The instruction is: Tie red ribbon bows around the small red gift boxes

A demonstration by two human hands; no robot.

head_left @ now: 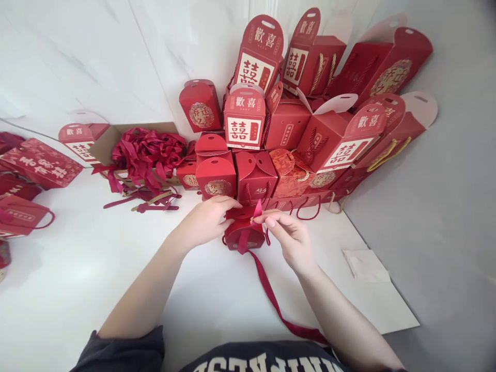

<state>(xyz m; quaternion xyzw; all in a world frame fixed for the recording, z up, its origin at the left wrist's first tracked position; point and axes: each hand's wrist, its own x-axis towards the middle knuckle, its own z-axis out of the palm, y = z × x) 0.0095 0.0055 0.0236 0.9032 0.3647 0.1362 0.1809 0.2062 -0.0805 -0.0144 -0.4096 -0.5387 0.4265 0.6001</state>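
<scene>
A small red gift box (253, 239) with cord handles stands on the white table in front of me. A dark red ribbon (267, 289) hangs down the box's front and trails over the table toward my body. My right hand (290, 235) pinches a short end of this ribbon just above the box's top. On the box's left upper edge rests my left hand (209, 219), its fingers curled against the lid. Its fingertips are partly hidden, and whether they also hold ribbon does not show.
Behind stand stacked red gift boxes (244, 121), some with rope handles. At left, a cardboard box (103, 147) overflows with red ribbons (149, 152); flat strips (157, 200) lie before it. More red boxes (42, 163) are at far left. A folded paper (366, 265) lies right on the white table (96, 263).
</scene>
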